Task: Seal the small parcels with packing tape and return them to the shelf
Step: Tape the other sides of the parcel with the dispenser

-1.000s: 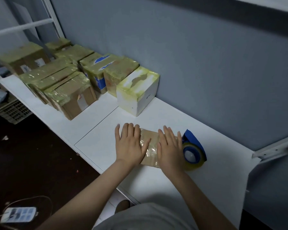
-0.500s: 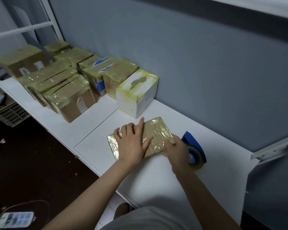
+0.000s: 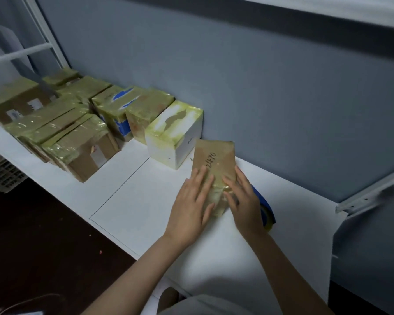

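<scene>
Head view: a crease is the danger here. The left hand and right hand both lie flat, fingers straight, pressing the parcel at its glossy taped near end, and uneven pressure could trap wrinkles or leave an edge lifting. The parcel looks flat, brown, marked 2490, resting on the white shelf just beside the white box.
</scene>
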